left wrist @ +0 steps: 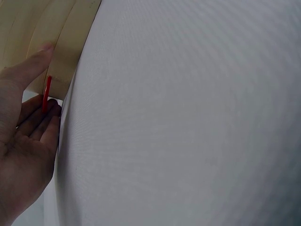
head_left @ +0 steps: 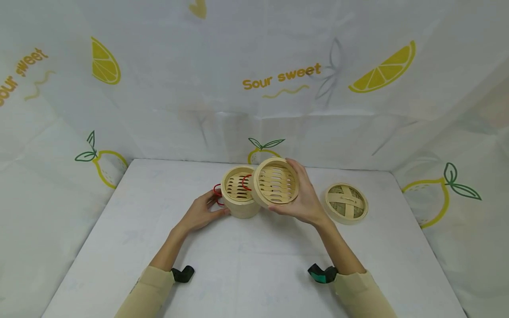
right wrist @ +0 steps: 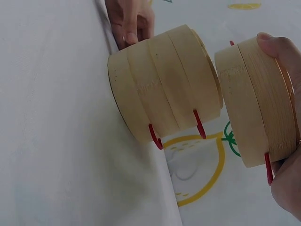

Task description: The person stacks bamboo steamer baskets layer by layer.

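My right hand grips a small round bamboo steamer basket by its side and holds it tilted, its slatted floor facing the head camera. In the right wrist view, this raised basket is beside the top of a stack of bamboo steamer baskets. The stack stands on the table with red loops on its sides. At its left is my left hand, its thumb resting on the bamboo wall and its other fingers extended near a red loop.
To the right on the white table lies a woven bamboo lid with crossed strips. Behind the table hangs a white sheet printed with lemons and lettering. Dark straps are at both wrists.
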`<action>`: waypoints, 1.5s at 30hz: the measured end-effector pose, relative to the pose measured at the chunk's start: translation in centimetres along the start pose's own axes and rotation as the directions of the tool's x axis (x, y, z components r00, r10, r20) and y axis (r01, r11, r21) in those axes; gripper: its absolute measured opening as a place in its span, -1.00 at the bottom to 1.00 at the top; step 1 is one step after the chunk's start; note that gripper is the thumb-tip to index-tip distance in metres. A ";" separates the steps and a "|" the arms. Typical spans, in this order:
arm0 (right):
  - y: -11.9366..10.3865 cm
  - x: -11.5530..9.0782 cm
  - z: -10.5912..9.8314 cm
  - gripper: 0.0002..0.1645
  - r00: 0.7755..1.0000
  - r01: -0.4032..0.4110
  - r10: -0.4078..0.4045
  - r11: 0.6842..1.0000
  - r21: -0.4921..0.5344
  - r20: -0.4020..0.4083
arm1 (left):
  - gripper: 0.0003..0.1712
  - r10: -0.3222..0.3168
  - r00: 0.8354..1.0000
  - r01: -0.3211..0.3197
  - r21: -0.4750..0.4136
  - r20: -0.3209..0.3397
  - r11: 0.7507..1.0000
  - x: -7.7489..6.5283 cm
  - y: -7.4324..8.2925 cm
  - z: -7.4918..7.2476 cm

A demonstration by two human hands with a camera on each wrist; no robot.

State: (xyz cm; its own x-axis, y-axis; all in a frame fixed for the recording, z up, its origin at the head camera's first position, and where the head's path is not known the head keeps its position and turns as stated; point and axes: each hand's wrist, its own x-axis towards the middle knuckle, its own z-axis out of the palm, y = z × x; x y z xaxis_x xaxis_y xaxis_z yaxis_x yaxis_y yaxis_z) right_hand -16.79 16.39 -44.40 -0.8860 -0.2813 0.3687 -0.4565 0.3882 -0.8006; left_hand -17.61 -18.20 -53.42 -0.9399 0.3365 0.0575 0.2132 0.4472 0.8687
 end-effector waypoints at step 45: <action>-1.1 1.4 3.2 0.66 0.996 0.083 -0.083 0.995 0.047 0.009 | -0.10 0.001 1.000 -0.001 -0.005 -0.002 1.000 0.0 0.0 0.0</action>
State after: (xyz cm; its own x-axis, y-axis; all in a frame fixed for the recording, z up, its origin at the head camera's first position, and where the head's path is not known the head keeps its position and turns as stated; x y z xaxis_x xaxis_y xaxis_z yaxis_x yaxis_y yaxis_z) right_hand -17.26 12.79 -44.47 -0.8441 -0.3202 0.4301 -0.5239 0.3217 -0.7887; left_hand -17.58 -18.20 -53.48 -0.9401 0.3357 0.0593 0.2130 0.4427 0.8710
